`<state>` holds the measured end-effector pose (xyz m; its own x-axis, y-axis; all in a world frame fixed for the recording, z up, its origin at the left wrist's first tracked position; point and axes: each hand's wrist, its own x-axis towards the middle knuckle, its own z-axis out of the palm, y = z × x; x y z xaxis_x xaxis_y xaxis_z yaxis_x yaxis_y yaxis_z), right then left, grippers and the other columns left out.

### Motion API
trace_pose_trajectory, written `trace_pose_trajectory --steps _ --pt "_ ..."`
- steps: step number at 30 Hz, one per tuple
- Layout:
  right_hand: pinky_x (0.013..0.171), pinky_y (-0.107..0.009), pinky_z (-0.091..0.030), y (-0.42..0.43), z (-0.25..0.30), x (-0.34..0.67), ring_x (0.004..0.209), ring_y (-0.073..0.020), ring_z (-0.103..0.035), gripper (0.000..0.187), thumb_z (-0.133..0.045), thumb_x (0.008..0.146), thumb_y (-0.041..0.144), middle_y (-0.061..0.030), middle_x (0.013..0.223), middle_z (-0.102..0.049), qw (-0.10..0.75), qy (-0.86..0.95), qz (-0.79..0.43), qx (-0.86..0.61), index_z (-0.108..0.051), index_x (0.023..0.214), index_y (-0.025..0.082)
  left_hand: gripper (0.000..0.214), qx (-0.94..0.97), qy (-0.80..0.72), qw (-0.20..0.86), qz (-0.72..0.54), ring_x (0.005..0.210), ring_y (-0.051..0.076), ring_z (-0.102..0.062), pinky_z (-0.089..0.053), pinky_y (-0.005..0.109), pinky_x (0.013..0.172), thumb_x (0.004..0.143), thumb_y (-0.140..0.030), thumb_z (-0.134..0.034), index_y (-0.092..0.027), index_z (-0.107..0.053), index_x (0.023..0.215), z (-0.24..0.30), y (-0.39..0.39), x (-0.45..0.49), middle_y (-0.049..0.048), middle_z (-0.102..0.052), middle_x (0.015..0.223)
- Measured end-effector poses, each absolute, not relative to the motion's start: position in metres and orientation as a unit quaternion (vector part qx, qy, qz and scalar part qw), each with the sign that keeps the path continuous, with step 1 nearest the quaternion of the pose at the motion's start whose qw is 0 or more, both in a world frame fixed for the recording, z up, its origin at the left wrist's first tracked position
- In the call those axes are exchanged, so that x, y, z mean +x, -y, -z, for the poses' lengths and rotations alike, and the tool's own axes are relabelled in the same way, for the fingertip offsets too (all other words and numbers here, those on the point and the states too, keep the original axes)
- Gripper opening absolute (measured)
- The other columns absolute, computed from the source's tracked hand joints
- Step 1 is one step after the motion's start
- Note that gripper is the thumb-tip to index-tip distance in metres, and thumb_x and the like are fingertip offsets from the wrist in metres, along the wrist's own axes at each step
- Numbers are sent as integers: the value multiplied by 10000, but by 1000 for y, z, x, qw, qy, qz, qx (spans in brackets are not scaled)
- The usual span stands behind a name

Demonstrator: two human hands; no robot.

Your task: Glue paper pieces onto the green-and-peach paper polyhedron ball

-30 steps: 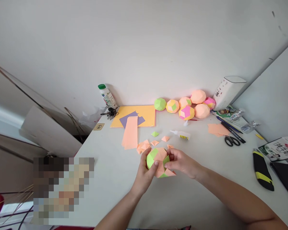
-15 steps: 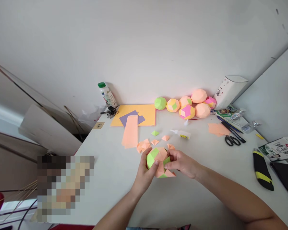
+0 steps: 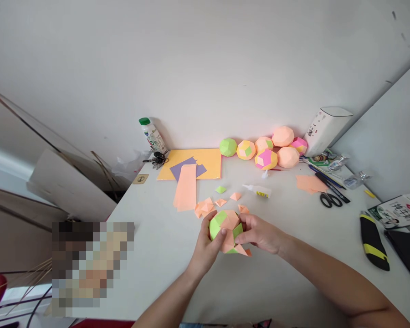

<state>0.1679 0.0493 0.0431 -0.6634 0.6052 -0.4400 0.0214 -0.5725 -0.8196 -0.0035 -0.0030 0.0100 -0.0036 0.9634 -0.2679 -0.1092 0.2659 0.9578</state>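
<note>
A paper ball (image 3: 227, 219) of folded green and peach pieces is held just above the table near its front. My left hand (image 3: 210, 239) wraps round its left side, thumb pressed on a peach face. At the ball's right edge, my right hand (image 3: 258, 234) pinches a green flap between thumb and fingers. A loose peach flap (image 3: 244, 250) sticks out at the lower right of the ball. Just beyond the hands lie folded peach pieces (image 3: 205, 207) and one green folded piece (image 3: 220, 189). A glue bottle (image 3: 259, 191) lies on its side behind them.
Finished paper balls (image 3: 283, 136) stand along the wall. Peach strips (image 3: 186, 187) and purple paper lie on a yellow sheet (image 3: 208, 157). To the right are scissors (image 3: 330, 200), pens and a black-and-yellow cutter (image 3: 375, 243). A bottle (image 3: 153, 135) and keys (image 3: 158, 159) stand back left.
The loose peach flap at the ball's lower right has tipped slightly down and outward. My right thumb has shifted a little on the green flap. Both hands keep their grip.
</note>
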Motion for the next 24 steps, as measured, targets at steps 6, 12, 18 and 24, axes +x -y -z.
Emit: trace_pose_trajectory --steps 6,12,18,24 --pt "672 -257 -458 -48 -45 167 755 -147 -623 331 -689 619 111 3 807 -659 187 418 -802 -384 -620 939 159 666 398 -542 579 -460 1156 288 -582 -509 399 920 790 -526 -615 -239 -351 1330 -9 2 -2 128 -557 1298" --pt "520 -220 -364 -48 -44 168 555 -88 -507 263 -667 673 144 34 672 -576 185 443 -797 -366 -619 932 152 681 393 -540 588 -456 1134 275 -599 -507 393 931 797 -528 -608 -235 -326 1343 -12 3 -2 126 -586 1262" --pt "528 -226 -329 -48 -44 167 556 -83 -466 274 -690 689 181 36 670 -549 187 447 -799 -356 -617 951 157 684 385 -543 584 -465 1115 281 -609 -514 403 918 778 -525 -623 -229 -351 1331 -16 4 0 121 -603 1236" --pt "509 -219 -310 -47 -42 165 529 -79 -450 323 -717 678 180 59 620 -535 196 446 -794 -365 -617 985 166 687 381 -548 568 -482 1081 286 -618 -521 420 891 750 -533 -640 -227 -381 1308 -18 5 5 115 -616 1195"
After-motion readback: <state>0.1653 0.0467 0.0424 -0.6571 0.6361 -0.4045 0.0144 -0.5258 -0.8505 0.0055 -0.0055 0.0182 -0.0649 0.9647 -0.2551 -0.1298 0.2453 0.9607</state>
